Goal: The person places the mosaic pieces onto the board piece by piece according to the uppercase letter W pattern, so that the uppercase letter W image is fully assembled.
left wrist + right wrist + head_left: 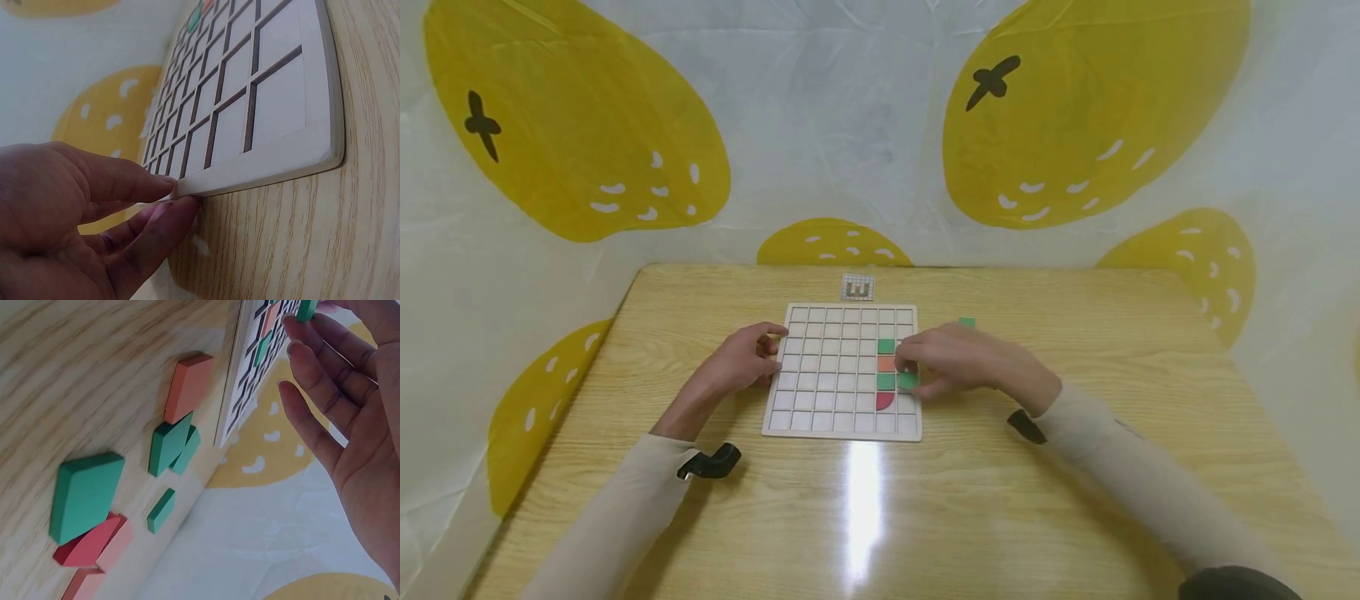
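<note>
A white grid board [842,427] lies flat on the table. My left hand [747,357] is at its left side, thumb and finger resting against the edge. My right hand [951,358] is over the board's right side and pinches a green tile [907,382] by the last column. In the right wrist view that green tile [306,309] shows between the fingertips. The column beside it holds a green square [886,345], an orange square [886,363], another green square [885,382] and a red rounded tile [885,401].
A small pattern card [857,287] lies beyond the board. To the right, mostly behind my right hand in the head view, are loose tiles: an orange tile [189,387], several green tiles [87,494], a red tile [92,542] and pinkish ones [115,544]. A lemon-print cloth [835,125] hangs behind the table.
</note>
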Demonstrator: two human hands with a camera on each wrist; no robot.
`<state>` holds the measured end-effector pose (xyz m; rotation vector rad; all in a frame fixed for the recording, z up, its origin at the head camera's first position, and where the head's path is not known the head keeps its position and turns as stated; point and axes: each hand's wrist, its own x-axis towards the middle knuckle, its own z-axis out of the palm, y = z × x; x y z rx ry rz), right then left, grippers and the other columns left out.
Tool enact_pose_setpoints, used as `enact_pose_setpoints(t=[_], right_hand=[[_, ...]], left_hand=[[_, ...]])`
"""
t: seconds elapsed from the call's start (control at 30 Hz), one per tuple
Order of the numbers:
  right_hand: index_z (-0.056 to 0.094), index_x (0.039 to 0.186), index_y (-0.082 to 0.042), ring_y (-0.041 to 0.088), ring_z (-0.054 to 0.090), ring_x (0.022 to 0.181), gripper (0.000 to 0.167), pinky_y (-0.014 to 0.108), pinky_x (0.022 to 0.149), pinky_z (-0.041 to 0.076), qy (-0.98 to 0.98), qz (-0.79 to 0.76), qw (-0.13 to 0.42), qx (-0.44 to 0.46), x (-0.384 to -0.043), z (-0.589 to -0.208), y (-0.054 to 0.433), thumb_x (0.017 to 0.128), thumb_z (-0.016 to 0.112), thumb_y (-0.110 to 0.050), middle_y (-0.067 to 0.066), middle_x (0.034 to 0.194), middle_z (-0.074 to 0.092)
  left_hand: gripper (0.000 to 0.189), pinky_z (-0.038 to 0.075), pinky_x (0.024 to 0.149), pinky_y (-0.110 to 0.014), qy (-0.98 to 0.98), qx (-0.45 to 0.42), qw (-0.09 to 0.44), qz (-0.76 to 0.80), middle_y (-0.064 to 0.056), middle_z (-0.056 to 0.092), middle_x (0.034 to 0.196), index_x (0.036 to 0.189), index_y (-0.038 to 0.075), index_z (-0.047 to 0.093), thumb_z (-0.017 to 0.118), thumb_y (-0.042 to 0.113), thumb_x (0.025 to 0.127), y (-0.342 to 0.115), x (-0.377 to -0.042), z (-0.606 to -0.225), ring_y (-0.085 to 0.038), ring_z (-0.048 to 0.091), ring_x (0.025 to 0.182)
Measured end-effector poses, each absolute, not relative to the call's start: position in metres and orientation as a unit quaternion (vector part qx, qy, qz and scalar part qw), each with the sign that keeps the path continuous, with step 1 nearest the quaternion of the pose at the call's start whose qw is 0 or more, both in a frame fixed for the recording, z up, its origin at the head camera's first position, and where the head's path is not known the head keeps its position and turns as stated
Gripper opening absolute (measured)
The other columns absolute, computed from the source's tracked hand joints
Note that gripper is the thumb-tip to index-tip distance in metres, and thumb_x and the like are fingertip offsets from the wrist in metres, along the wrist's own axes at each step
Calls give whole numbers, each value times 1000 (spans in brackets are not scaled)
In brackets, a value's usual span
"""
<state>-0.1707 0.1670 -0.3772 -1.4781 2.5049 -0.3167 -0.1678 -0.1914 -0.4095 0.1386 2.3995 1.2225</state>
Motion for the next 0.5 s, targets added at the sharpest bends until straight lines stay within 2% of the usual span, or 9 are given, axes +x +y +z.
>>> enact_pose_setpoints(t=[0.27, 0.5], right_hand=[[68, 103, -17, 5, 55, 76, 21, 23, 58, 42, 850, -102, 110, -505, -172, -380, 155, 85, 73, -26, -6, 89, 66], [68, 105, -18, 6, 55, 78, 18, 24, 63, 44, 847, -90, 129, -508, -172, -379, 143, 88, 71, -27, -7, 91, 66]], left_hand=[[58, 53, 66, -33, 869, 50, 219, 440, -19, 51, 109, 147, -2, 45, 63, -7, 92, -191, -167, -409, -24, 55, 83], [57, 53, 67, -32, 868, 49, 221, 441, -19, 51, 109, 147, -1, 46, 63, -7, 92, -191, -167, -409, -24, 55, 84]])
